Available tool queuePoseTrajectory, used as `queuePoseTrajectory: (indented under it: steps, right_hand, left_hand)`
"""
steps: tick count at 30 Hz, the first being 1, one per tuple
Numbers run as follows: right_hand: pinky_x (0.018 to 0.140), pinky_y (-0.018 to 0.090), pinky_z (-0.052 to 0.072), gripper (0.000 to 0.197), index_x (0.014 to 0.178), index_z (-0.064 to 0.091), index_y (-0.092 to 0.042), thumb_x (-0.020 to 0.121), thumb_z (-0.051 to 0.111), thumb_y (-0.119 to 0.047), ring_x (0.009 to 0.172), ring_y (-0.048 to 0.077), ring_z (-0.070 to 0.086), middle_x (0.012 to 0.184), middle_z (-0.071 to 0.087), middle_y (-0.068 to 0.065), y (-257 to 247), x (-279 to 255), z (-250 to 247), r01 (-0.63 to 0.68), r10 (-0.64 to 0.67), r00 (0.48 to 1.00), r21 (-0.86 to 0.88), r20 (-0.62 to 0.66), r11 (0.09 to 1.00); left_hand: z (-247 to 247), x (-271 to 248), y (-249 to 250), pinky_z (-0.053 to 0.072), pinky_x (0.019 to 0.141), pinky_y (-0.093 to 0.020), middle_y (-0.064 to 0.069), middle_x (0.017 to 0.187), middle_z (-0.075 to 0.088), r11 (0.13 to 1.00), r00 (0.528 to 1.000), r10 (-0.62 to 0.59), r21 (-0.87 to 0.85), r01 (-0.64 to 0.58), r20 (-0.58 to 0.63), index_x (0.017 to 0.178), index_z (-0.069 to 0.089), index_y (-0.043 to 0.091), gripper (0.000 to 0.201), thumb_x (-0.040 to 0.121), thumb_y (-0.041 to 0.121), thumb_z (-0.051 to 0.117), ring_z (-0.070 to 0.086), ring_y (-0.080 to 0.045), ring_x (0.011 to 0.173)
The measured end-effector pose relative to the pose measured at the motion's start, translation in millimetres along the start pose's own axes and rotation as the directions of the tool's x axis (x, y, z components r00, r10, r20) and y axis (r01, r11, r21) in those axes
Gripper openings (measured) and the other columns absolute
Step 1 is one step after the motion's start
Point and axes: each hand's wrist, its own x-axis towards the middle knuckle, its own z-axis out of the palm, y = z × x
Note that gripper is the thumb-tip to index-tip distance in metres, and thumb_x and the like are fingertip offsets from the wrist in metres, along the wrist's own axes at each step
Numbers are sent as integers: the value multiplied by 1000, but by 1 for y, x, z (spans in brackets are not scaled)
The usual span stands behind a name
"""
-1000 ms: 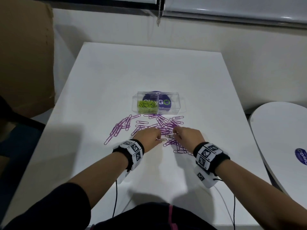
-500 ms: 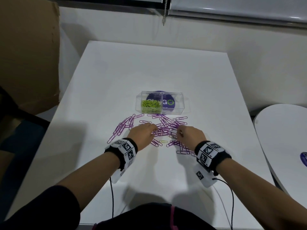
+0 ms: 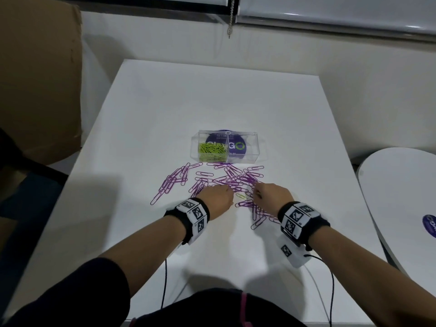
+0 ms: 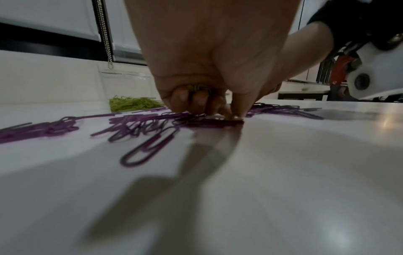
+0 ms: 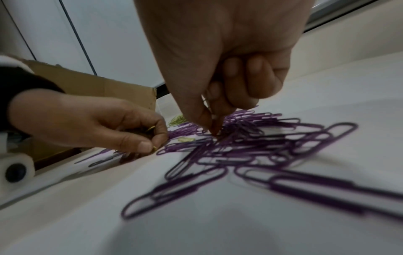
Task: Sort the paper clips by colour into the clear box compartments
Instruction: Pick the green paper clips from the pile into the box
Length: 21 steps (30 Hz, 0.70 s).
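A clear two-compartment box stands mid-table; its left compartment holds green clips, and no clips show in the right one. Purple clips lie scattered in front of it. My left hand rests its fingertips on the pile, and its curled fingers hold green clips in the palm. One green clip lies loose between the hands. My right hand pinches down into the purple clips with thumb and forefinger. I cannot tell the colour of the clip it pinches.
The white table is bare beyond the box. A cardboard box stands off the table's left edge, and a round white table to the right. Wrist-camera cables trail over the near edge.
Both hands stay at the purple pile with only small shifts. The left fingertips left the loose green clip, then came back beside it. The head view has tilted slightly.
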Motion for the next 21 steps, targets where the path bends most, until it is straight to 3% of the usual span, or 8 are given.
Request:
queuePoseTrajectory:
  steps: [3,6,9,13,17,21]
  right_hand:
    - [68,28,40,23,102,58,-12,91,41,-23,92,30,62,100,67,9,8,-3,-5,-28,28,999,17,-22,999]
    - [66,28,39,23,103,56,-13,92,43,-28,90,30,63,99,68,9,4,-4,-8,8,-7,997,4,-71,1000]
    - [72,29,42,27,106,57,-14,93,47,-35,97,28,62,105,67,7,-12,1,-5,70,-70,997,-16,-16,997]
    - [85,36,47,28,110,57,-11,92,50,-31,106,29,59,114,64,9,-28,11,0,61,-60,996,-11,71,998]
    - [82,34,47,24,107,60,-9,91,48,-23,103,29,59,111,64,11,-33,15,-1,95,-90,986,-32,141,995]
    - [70,29,40,14,95,54,-10,89,47,-20,85,25,54,98,63,10,-36,17,-10,183,-179,959,4,221,983]
  left_hand:
    - [1,-10,-7,46,83,-39,-13,109,57,993,999,-12,-118,5,-53,108,51,5,27,99,21,31,55,-30,98]
    - [2,-21,-19,35,65,-31,-4,79,51,964,992,-69,-264,38,-109,87,41,12,15,96,20,32,46,-23,71]
    - [3,-28,-33,32,61,-30,1,70,45,951,987,-120,-297,84,-103,87,36,16,14,98,22,29,42,-21,64]
    - [-1,-34,-50,39,70,-32,-8,88,57,911,974,-209,-380,161,-88,102,49,7,22,100,16,29,52,-24,76]
    - [-8,-45,-66,42,92,-35,-13,112,61,865,959,-254,-473,167,-126,111,54,4,29,101,17,30,57,-28,103]
    - [-19,-49,-85,34,83,-24,-13,117,59,856,946,-287,-484,184,-148,105,55,8,24,100,13,32,54,-27,107]
